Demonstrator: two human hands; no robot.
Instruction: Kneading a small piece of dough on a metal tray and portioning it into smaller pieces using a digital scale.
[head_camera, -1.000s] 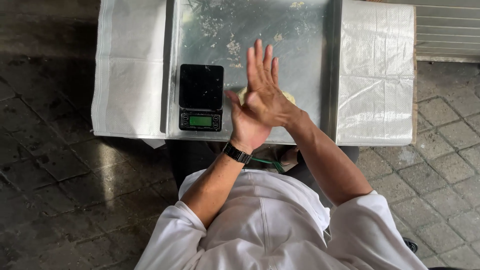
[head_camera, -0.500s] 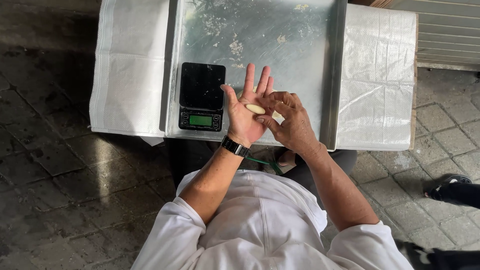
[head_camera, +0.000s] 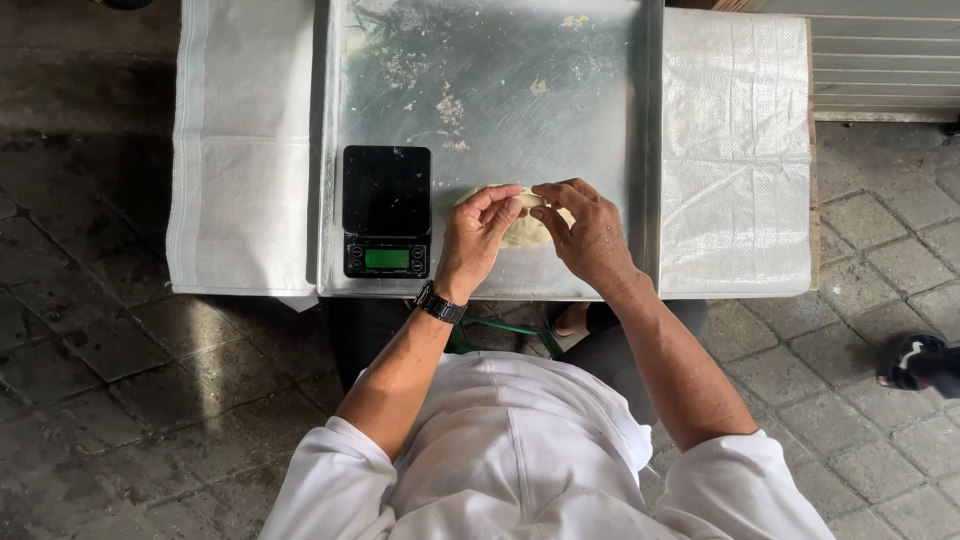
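A flat, pale piece of dough lies on the metal tabletop near its front edge. My left hand, with a black watch on the wrist, pinches the dough's upper edge. My right hand pinches the same edge from the other side, fingertips almost touching the left ones. Both hands cover much of the dough.
A black digital scale with a lit green display sits just left of my left hand. Flour and dough crumbs dot the metal. White woven sacks drape both sides of the table. Another person's shoe is at the right on the paved floor.
My hands were raised with palms pressed together, then held a dough lump; now they are lowered to the tabletop and pinch flattened dough there.
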